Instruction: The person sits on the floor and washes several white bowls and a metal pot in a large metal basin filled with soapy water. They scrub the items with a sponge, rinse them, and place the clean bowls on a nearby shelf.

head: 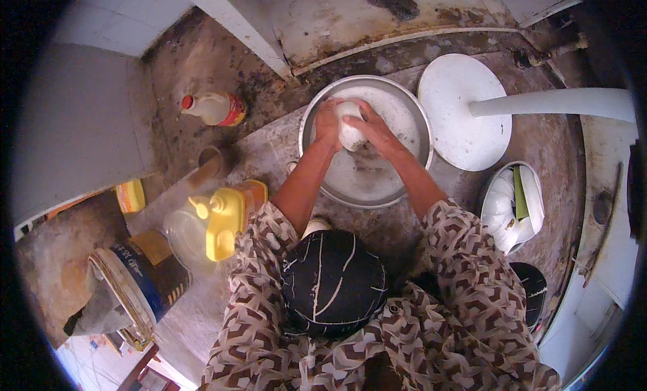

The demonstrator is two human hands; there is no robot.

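Both hands are over a round metal basin (366, 206) that holds foamy, greyish water. Between them is a white rounded vessel (351, 133), perhaps a bowl or cup, tilted and partly covered by my fingers. My left hand (327, 122) grips its left side. On the other side, my right hand (373, 127) has its fingers spread over the vessel's upper right, with the thumb across it. White suds (404, 110) float thickest along the basin's far and right sides. The vessel's underside is hidden from view.
A white pedestal base (455, 128) with a thick pole stands right of the basin. Nearer sits a tub of white dishes (500, 209) with a green item. Leftward are a yellow jug (222, 234), a clear bowl (182, 229), a bucket (151, 275) and a red-capped bottle (215, 108).
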